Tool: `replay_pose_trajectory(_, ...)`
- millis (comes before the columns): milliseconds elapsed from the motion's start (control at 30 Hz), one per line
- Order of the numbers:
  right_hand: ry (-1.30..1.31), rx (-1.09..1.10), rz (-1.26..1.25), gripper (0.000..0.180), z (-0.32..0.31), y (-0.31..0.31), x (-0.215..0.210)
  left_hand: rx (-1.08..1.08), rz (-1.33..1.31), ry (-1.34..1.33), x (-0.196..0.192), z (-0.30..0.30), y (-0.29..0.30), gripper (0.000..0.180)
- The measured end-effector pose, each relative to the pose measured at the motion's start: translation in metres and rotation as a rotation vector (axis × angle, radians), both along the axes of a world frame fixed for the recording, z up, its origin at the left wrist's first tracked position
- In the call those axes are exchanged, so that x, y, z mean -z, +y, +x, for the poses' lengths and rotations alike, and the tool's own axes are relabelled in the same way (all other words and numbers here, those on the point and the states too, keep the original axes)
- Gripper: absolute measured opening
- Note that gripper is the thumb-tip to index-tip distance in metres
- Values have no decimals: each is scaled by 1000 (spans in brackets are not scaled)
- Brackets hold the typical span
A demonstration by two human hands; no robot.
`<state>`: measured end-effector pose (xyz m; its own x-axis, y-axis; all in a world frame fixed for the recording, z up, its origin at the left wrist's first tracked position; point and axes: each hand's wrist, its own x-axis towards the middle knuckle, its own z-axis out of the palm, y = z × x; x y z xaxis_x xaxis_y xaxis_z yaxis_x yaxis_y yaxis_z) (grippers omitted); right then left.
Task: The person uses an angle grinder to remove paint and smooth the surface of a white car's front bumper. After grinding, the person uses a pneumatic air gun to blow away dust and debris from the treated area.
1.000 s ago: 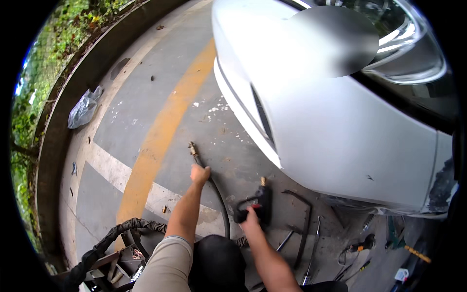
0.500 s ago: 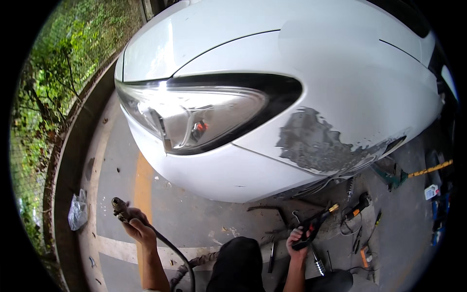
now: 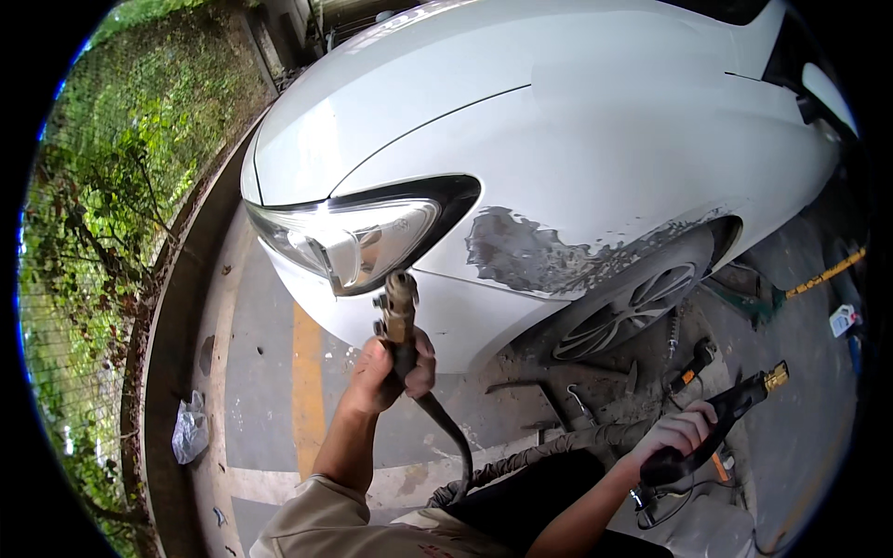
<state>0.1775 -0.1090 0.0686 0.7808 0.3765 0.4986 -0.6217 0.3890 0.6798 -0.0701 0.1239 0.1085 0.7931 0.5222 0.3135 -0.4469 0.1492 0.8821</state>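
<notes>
Outdoor car body repair spot

White car parked on concrete, fender paint sanded to a grey patch; hand tools scattered just below its front wheel; overgrown bank well left.

The white car walls off everything ahead — its bumper sits just beyond the left hand. Bare pavement lies open leftward; scattered tools clutter the ground by the wheel.

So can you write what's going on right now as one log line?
left hand: holds hose end, raised | right hand: holds black tool | ahead: white car, sanded patch
</notes>
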Motion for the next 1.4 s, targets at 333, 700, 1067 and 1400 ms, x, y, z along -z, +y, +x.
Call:
replay_pose_trajectory(333, -349, -43, -318, 7, -68, -38, 27, 27, 66, 124, 9, 35, -24, 50)
replay_pose_trajectory(700, -502, -183, -291, 12, -86, -22, 59, 105, 55, -380, -37, -22, 25, 60)
replay_pose_trajectory(1067, -602, -338, -499, 15, -69, 0, 30, -734, 522, -56, -58, -17, 6, 51)
replay_pose_trajectory(1400, -497, -178, -448, 14, -70, -39, 74, -307, 237, -34, -30, 13, 4, 68)
